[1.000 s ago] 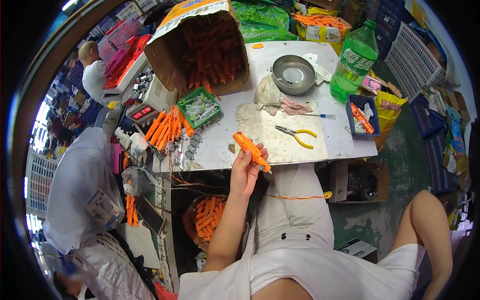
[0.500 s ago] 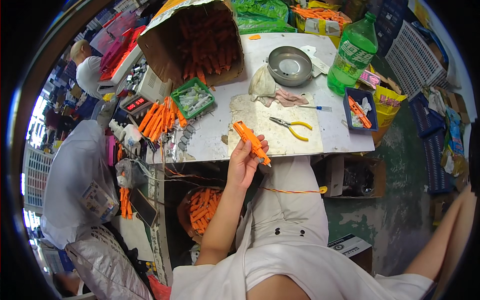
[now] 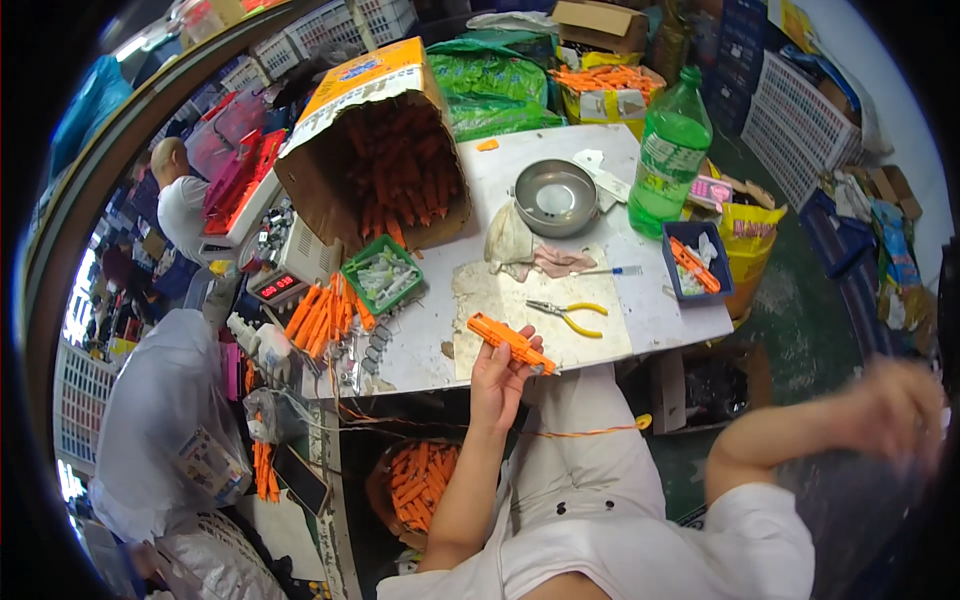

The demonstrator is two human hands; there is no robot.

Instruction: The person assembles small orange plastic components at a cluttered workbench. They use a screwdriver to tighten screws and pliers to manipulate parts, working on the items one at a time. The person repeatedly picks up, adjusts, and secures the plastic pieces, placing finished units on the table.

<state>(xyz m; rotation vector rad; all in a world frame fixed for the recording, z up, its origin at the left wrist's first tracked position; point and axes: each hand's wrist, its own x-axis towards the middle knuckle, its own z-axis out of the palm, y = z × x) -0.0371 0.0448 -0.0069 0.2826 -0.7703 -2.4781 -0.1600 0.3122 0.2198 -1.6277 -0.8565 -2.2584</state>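
My left hand (image 3: pixel 497 388) is closed around a long orange plastic part (image 3: pixel 500 338), held above the table's front edge. Far out to the right, my right hand (image 3: pixel 890 412) is raised and smeared by motion, so its fingers cannot be read. On the worn sheet just beyond the held part lie pliers with yellow handles (image 3: pixel 582 318). Behind them are a screwdriver with a clear handle (image 3: pixel 627 270) and a pinkish rag (image 3: pixel 560 261). A round metal bowl (image 3: pixel 556 226) stands farther back.
A tipped carton (image 3: pixel 440 90) full of orange parts stands at the back left, with a green basket (image 3: pixel 420 287) before it. To the right are a green bottle (image 3: pixel 668 160) and a dark blue tray (image 3: pixel 712 292). Below the table sits a box of orange parts (image 3: pixel 424 488).
My right hand has swung up into view at the right. The orange part in my left hand now lies more nearly level. The whole view has shifted, with the table lower in the picture.
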